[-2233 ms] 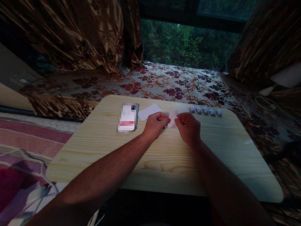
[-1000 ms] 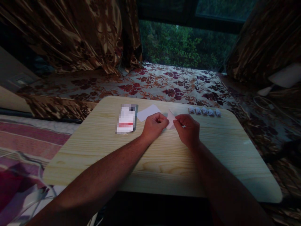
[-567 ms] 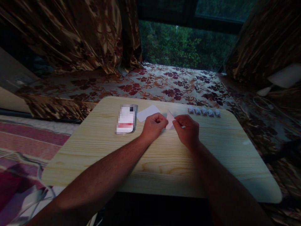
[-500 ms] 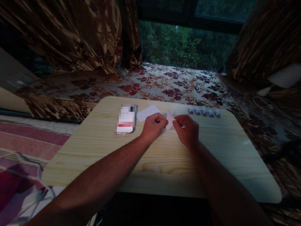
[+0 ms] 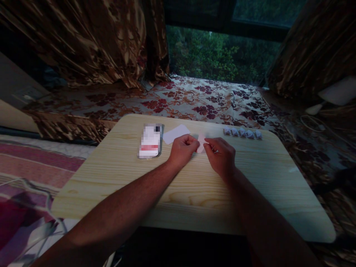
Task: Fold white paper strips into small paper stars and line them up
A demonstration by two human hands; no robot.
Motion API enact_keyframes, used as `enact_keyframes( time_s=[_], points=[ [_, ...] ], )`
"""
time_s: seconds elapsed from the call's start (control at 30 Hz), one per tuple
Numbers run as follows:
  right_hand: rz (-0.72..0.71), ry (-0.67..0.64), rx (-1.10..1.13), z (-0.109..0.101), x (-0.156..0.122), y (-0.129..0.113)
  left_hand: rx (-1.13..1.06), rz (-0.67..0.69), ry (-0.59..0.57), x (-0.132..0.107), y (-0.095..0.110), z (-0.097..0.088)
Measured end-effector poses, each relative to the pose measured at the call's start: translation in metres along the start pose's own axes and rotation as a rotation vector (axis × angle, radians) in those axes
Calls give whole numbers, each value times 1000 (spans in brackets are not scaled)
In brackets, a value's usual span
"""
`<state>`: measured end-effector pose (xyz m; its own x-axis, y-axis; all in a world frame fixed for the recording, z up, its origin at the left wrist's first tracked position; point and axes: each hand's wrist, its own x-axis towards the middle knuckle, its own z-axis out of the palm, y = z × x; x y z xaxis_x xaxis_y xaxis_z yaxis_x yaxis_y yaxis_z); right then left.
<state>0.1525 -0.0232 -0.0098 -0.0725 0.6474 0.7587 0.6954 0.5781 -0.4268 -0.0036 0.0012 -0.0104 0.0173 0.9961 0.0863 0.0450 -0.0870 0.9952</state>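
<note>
Pale paper, a small piece with blurred outlines, is held in the head view over the far half of the tabletop, roughly midway between its left and right edges. My left hand has thumb and forefinger pressed together on the left side of the piece, the other fingers curled inward. My right hand brings thumb and forefinger to the opposite side, their tips nearly together at the paper; whether they clamp it or merely touch it I cannot tell. Just beyond my left hand, near the far edge, a flat white sheet lies at a slant. Beside it, toward the far left corner, rests a phone-shaped object, largely pixelated, with a dark square and a red band. Five small white folded pieces form a row along the far edge, close to the far right corner. Past the far edge spreads a floral cloth, below a window flanked by brown curtains. Striped bedding lies outside the left edge.
</note>
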Motion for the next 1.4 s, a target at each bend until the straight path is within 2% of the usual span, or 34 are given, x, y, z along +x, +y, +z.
enact_keyframes(
  time_s=[0.43,0.87,1.13,1.27,1.4],
  points=[
    [-50,10,-50,5,-1,-4,66,16,76,-3,4,1],
    [-39,-29,1,5,-2,-3,-114,-4,-15,-3,2,1],
    [-53,-98,29,5,-3,-3,-115,-27,36,-3,3,2],
    [-52,-103,75,4,-3,-5,-47,29,59,-2,2,-1],
    [-3,-19,84,-2,0,-8,91,162,99,-2,1,-3]
  ],
)
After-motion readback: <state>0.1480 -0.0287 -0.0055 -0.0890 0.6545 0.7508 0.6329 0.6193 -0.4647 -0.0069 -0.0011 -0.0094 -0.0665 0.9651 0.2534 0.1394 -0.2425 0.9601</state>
